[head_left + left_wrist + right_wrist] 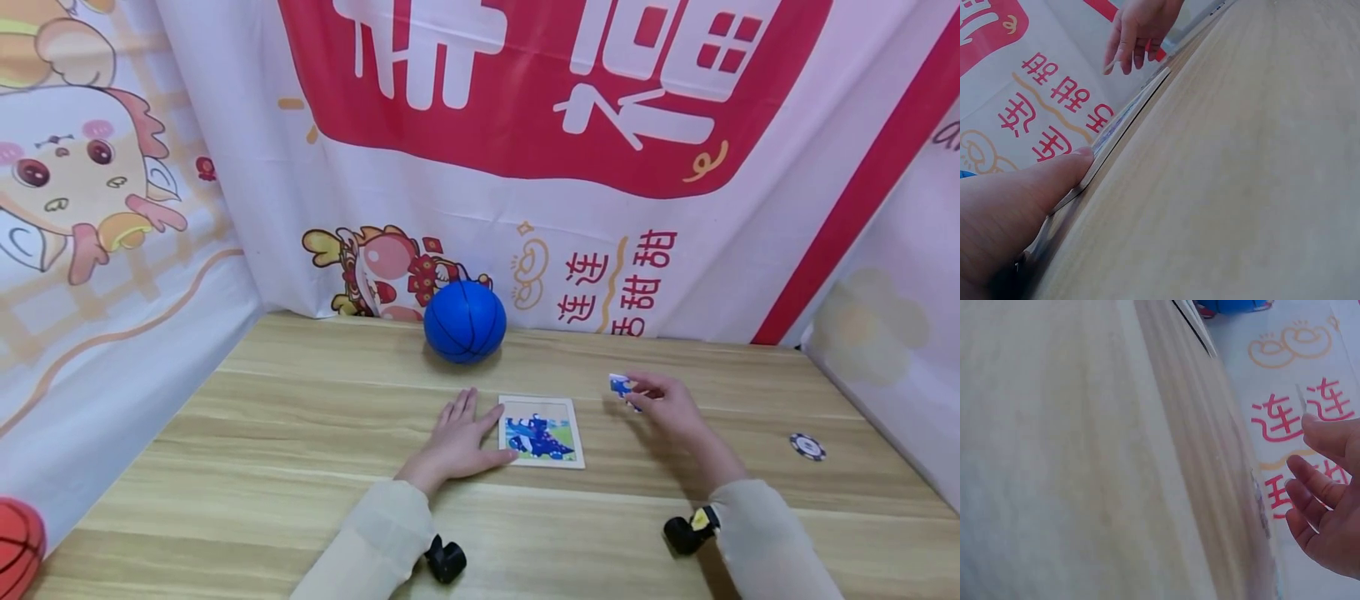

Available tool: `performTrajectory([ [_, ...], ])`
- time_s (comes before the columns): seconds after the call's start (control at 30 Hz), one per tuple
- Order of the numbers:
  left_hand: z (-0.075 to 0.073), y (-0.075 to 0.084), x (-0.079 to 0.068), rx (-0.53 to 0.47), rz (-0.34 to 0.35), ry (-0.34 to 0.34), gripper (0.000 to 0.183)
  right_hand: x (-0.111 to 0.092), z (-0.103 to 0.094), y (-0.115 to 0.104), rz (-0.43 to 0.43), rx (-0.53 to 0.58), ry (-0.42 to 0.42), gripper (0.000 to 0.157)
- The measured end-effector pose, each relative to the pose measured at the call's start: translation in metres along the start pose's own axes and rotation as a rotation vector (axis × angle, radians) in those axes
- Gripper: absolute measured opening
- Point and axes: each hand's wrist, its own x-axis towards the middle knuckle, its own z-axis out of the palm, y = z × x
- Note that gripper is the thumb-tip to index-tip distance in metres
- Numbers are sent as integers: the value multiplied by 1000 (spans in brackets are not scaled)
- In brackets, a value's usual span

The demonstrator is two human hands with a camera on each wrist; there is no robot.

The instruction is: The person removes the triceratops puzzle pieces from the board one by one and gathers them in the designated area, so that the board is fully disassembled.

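A small square puzzle board [579, 433] with a pale frame lies flat on the table. Its picture shows a blue dinosaur, with a plain beige strip along the top. My left hand [457, 442] rests at the board's left side, fingers spread, the thumb [1072, 167] on its frame. To the right of the board, my right hand [667, 406] pinches a blue-and-white puzzle piece [619, 385] above the table. In the right wrist view the piece [1301, 399] is seen edge-on, a thin sliver at the thumb tip. Fingers partly cover the piece in the head view.
A blue ball [465, 322] with black lines stands behind the board against the printed cloth [517, 208]. On the right lies a round black-and-white chip [807, 447]. A red ball [18, 542] shows at the left edge. Cloth walls border the wooden table [300, 417].
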Motion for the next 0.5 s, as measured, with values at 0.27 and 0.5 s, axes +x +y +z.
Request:
performTrajectory([
  [0.27, -1, 0, -1, 1, 3, 4, 79, 1, 6, 12, 47, 75, -34, 33],
  [0.5, -1, 1, -1, -2, 6, -1, 78, 0, 12, 15, -9, -54, 2, 34],
])
